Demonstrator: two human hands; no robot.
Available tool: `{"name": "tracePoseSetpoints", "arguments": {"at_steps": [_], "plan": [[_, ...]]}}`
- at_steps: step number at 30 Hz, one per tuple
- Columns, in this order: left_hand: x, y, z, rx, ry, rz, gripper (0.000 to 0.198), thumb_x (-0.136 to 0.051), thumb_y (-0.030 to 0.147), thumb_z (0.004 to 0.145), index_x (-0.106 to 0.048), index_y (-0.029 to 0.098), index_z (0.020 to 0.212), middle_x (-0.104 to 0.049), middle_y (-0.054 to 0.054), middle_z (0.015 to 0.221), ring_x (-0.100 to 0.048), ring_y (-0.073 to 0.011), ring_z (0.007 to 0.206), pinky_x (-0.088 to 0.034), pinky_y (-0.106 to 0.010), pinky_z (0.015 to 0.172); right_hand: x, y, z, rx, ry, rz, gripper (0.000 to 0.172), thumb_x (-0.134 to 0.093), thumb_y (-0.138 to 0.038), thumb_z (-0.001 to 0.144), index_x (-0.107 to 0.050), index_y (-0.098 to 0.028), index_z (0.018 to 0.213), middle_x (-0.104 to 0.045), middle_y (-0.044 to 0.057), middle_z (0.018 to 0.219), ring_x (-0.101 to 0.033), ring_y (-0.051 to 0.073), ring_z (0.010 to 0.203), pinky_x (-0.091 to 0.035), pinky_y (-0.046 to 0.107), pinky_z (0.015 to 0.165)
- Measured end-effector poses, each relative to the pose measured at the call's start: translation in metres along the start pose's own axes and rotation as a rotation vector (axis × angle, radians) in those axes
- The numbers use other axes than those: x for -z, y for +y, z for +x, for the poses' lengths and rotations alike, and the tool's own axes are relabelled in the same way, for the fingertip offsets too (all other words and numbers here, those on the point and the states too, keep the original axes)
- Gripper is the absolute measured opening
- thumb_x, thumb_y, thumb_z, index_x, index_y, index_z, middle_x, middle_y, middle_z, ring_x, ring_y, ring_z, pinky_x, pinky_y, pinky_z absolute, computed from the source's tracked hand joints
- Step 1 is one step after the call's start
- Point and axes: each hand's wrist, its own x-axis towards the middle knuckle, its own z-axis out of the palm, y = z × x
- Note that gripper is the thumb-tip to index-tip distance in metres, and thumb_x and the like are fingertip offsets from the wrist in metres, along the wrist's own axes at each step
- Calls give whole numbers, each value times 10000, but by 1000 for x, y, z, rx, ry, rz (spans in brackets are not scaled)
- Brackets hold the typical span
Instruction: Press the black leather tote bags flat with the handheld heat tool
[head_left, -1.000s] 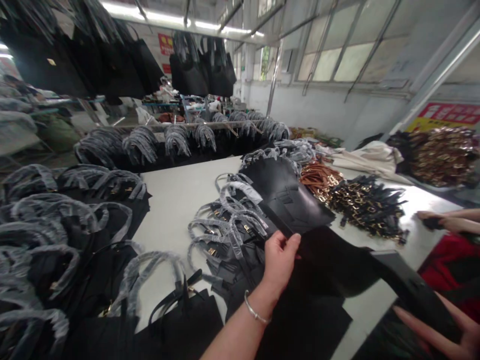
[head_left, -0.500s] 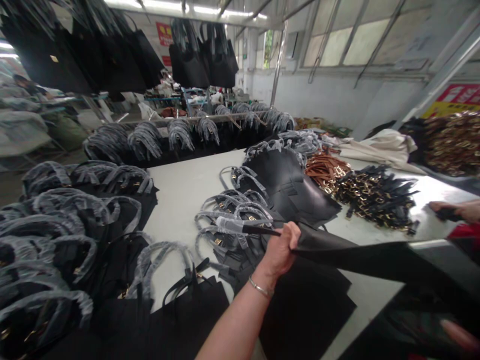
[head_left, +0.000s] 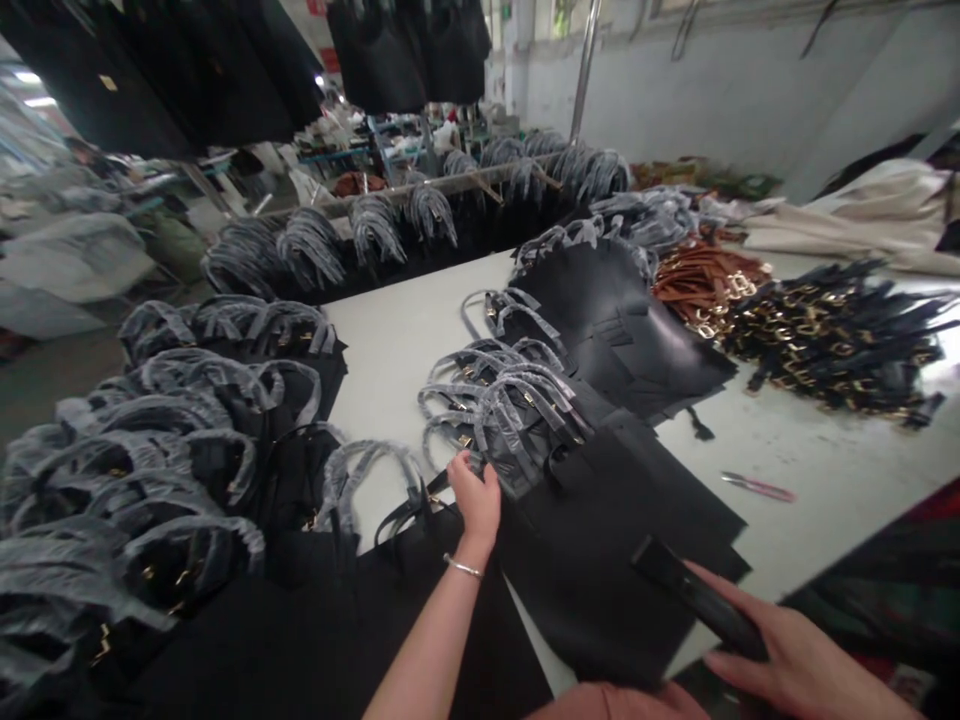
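Observation:
My left hand (head_left: 477,505) wears a silver bracelet, and its thumb stands apart from the fingers. It is over the edge of a black bag panel (head_left: 442,610) with thin straps, close to the plastic-wrapped handles (head_left: 510,415) of stacked panels; contact cannot be made out. At lower right, my right hand (head_left: 799,640) grips a black elongated hand tool (head_left: 697,600), whose exact kind is unclear. Below the tool's tip lies a stack of flat black panels (head_left: 622,500). A dark strap (head_left: 431,490) with gold hardware is beside my left fingers.
Many black panels with wrapped handles (head_left: 180,440) fill the left side. Black straps with gold buckles (head_left: 840,340) and brown straps (head_left: 705,280) are piled at right. Small red-handled snips (head_left: 757,487) lie on the white table (head_left: 405,335). A metal rail (head_left: 450,185) runs behind.
My left hand has let go of the black panel with its wrapped handle and moved left and down. My right hand has come in with the black tool. The view has tilted down.

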Motion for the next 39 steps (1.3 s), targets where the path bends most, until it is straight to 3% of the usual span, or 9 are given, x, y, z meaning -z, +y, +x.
{"name": "tracePoseSetpoints", "arguments": {"at_steps": [2,5,8,12,20,26,32,36,39], "plan": [[-9,-5,-29,-259,-84,125,176,-528,134,846,-560,205,1004,-582,-60,1032,-555,-197,998,-457,-375,901,-13,-18,25,-1,-86,53,729,-674,-310,679,-512,-217,1383,-749,25,1023,-704,275,881,-556,283,755],[-28,-27,-75,-644,-365,396,187,-502,118,862,-595,209,997,-614,-67,1036,-568,-225,997,-490,-412,894,-34,-40,59,-49,-184,82,750,-634,-298,733,-417,-152,1436,-746,34,847,-679,200,552,-534,257,514],[-40,-55,-99,-770,-357,542,329,-516,104,854,-549,165,1175,-598,-116,1181,-540,-268,1110,-484,-473,943,-51,-50,84,-28,-216,74,735,-641,-275,742,-416,-125,1425,-717,15,730,-626,149,434,-497,224,440],[-42,-80,-98,-892,-321,556,289,-436,100,908,-564,150,1163,-629,-112,1131,-559,-243,1104,-494,-458,943,-59,-54,103,-35,-205,38,704,-634,-270,762,-420,-95,1409,-689,13,649,-618,150,408,-483,220,414],[-40,-80,-96,-981,-326,605,254,-440,113,926,-577,139,1138,-639,-93,1080,-553,-216,1078,-471,-423,940,-58,-75,120,-29,-191,-20,709,-646,-280,775,-412,-117,1425,-715,80,875,-631,130,434,-480,214,437],[-41,-82,-97,-950,-361,627,252,-449,135,923,-586,159,1133,-626,-87,1131,-536,-217,1095,-431,-435,963,-59,-70,111,-36,-231,-32,665,-622,-211,768,-442,-86,1396,-700,29,656,-614,158,380,-445,219,371],[-41,-80,-96,-954,-410,644,281,-428,109,919,-578,163,1151,-651,-74,1077,-547,-201,1073,-416,-421,951,-52,-87,133,29,-46,-44,683,-681,-327,741,-488,-156,1374,-724,42,816,-693,186,592,-511,243,589],[-37,-71,-99,-971,-406,668,269,-471,218,934,-569,191,1183,-627,-73,1175,-523,-202,1123,-368,-436,1014,-19,-72,128,-49,94,-19,725,-620,-425,795,-390,-177,1436,-622,-43,520,-655,194,489,-488,250,511],[-35,-66,-100,-1029,-432,681,285,-507,293,925,-569,224,1195,-609,-66,1228,-514,-208,1146,-342,-460,1037,-3,-47,115,-131,1,57,731,-646,-391,768,-405,-161,1419,-533,-83,398,-586,179,378,-446,236,407]]}}
